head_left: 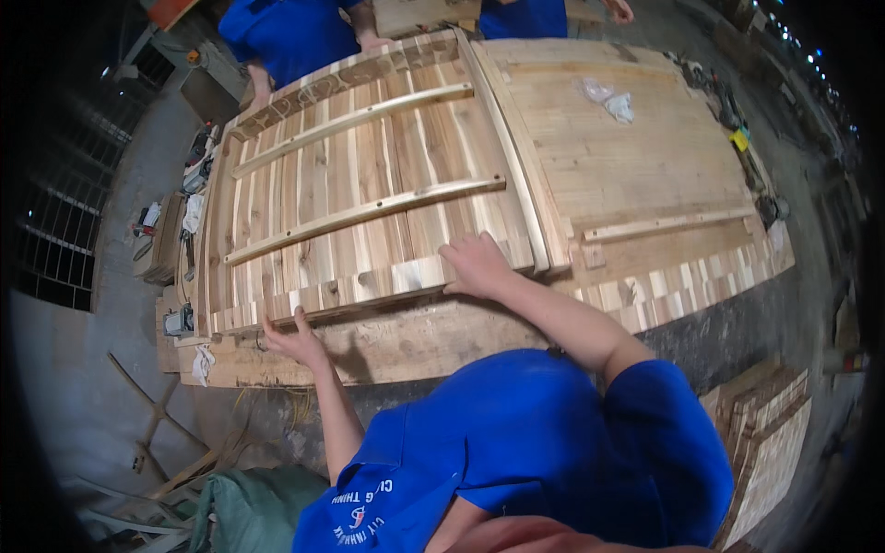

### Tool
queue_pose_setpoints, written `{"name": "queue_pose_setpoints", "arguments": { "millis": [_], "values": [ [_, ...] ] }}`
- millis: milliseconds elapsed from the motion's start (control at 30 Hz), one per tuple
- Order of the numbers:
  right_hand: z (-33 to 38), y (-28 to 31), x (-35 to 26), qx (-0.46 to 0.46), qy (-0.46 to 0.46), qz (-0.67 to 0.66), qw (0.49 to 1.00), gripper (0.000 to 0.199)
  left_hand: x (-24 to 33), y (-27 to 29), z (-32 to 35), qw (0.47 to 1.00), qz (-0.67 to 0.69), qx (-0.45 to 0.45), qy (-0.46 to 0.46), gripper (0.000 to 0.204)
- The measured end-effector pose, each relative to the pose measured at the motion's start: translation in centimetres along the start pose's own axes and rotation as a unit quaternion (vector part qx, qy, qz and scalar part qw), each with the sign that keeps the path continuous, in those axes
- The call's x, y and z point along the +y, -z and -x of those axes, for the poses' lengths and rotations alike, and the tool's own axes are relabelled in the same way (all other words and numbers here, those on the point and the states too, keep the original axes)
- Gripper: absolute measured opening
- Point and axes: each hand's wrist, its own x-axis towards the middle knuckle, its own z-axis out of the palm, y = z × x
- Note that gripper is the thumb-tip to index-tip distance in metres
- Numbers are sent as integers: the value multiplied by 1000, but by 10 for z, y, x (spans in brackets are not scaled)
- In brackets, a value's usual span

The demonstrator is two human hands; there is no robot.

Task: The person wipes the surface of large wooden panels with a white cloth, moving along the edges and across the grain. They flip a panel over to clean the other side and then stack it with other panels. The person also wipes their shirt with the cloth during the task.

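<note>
A large wooden panel (387, 152) of light and dark strips lies in front of me, with a raised frame round its edges. Two pale battens, a far batten (355, 129) and a near batten (369, 210), run across it. My left hand (297, 341) holds the panel's near edge towards its left corner, thumb and forefinger up against the edge and the other fingers partly hidden. Close to the near right corner, my right hand (477, 264) grips the same edge, fingers over the top.
Across the panel stands a person in blue (290, 41), hands at the far edge; another blue-clad person (523, 18) is beside them. A second wooden panel (645, 138) lies to the right, bearing crumpled plastic (619, 108). Tools (189, 170) line the left side. Stacked boards (765, 433) stand lower right.
</note>
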Motion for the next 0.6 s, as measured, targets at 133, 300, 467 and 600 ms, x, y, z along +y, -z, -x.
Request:
{"name": "queue_pose_setpoints", "arguments": {
  "millis": [133, 300, 467, 600],
  "values": [
    [5, -4, 8, 19, 5, 7, 1000, 58, 33, -7, -2, 916, -66, -246, -310, 79],
    [5, -1, 6, 19, 23, -3, 1000, 56, 38, -32, 23, 876, -167, -282, -353, 84],
    [5, 5, 8, 20, 23, -4, 1000, 55, 35, -38, 25, 890, -153, -294, -314, 82],
    [2, 12, 2, -24, -3, -16, 1000, 57, 33, -39, 24, 890, -147, -280, -329, 82]
  ]
}}
